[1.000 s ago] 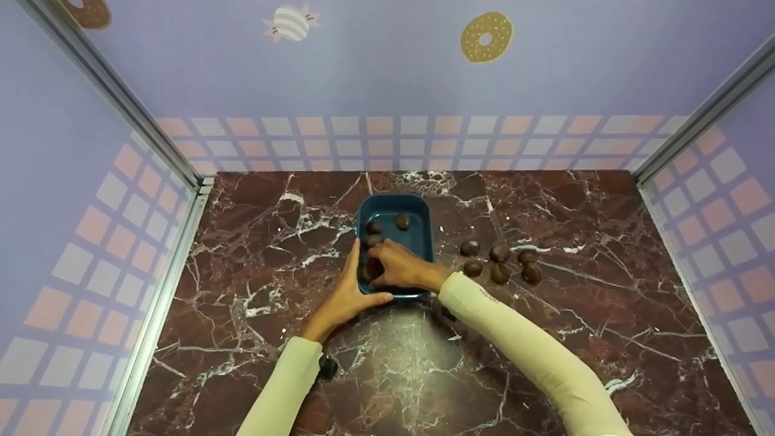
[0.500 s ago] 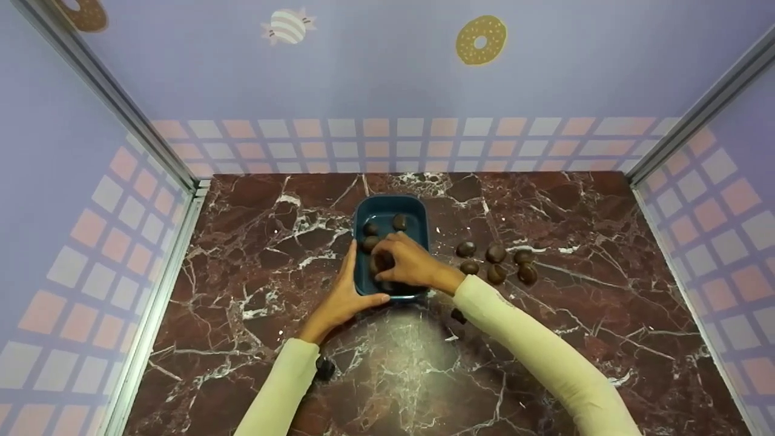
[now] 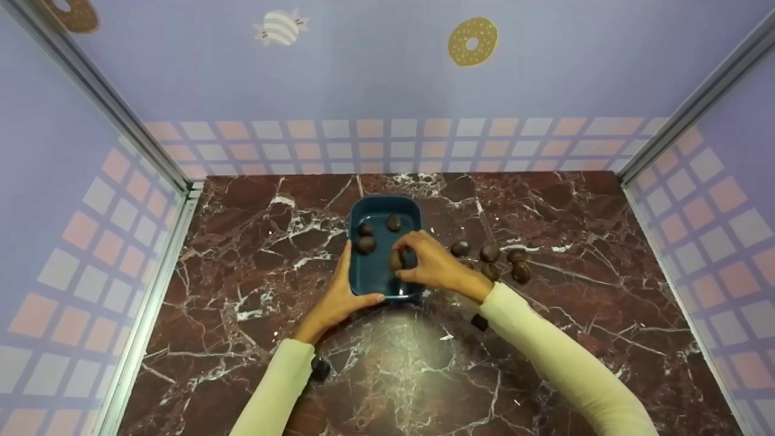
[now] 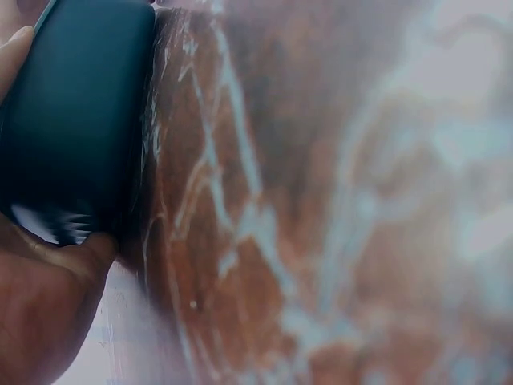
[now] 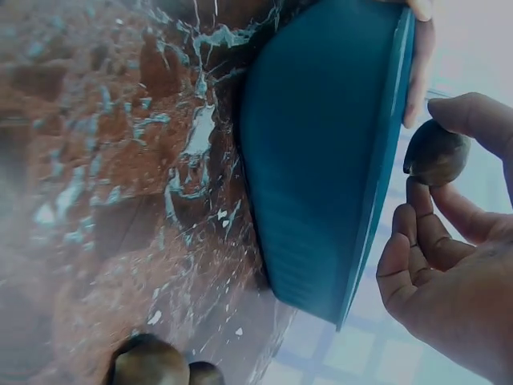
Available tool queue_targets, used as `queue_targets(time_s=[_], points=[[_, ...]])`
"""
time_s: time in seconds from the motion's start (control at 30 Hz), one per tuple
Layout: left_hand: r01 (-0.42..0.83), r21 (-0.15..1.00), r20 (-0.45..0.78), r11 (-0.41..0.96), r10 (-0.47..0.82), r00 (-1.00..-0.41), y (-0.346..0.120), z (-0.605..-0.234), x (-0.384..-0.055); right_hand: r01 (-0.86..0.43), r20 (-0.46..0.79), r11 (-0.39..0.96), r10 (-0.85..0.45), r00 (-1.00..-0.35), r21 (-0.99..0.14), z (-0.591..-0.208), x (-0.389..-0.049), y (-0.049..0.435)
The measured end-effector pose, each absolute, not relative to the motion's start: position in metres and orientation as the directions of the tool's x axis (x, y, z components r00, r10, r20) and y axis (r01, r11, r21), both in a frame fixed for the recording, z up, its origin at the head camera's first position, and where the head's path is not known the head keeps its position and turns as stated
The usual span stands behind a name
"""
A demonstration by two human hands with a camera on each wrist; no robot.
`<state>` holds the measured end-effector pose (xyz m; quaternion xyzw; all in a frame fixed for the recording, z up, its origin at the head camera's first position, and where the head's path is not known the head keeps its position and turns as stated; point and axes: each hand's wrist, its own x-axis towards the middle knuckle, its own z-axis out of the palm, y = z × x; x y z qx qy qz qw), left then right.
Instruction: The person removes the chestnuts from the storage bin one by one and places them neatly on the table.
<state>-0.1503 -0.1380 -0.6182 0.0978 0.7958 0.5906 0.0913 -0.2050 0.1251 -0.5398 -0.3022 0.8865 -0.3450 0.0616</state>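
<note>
Over the blue tray (image 3: pixel 370 275), to the right of the left hand (image 3: pixel 336 303): right hand (image 3: pixel 435 260) pinches one brown chestnut-like nut (image 5: pixel 438 154) between thumb and fingertips, remaining fingers bent. Right wrist view puts this nut above rim level, apart from the tray. Left hand steadies the tray at its near left corner, thumb laid along the near edge, fingers fairly straight up the left side, thumb and fingers spread wide.

Tray is long and rounded, lengthwise away from the person. Inside it, three loose nuts (image 3: pixel 366 244): two just right of and beyond the left fingertips, one farther off, past the right hand's fingers.

Right of the right hand, six table nuts (image 3: pixel 490 252) in a loose cluster; the nearest low one is partly hidden by the right hand, the rightmost pair look to touch.

Behind both hands, pale sleeves (image 3: pixel 545 339), a black wrist device (image 3: pixel 479 321) at each cuff. Under everything, a dark red marbled tabletop (image 3: pixel 272 266). Beyond the hands, a lavender wall (image 3: pixel 375 72) with pink-and-white checks and a doughnut print (image 3: pixel 457 45).
</note>
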Motion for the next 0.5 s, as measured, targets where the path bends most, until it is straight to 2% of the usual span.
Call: queue_targets(time_s=[0.5], points=[[0.048, 0.960, -0.024, 0.277, 0.251, -0.968, -0.136, -0.618, -0.150, -0.367, 0.132, 0.559, -0.415, -0.900, -0.744, -0.547, -0.174, 0.178]])
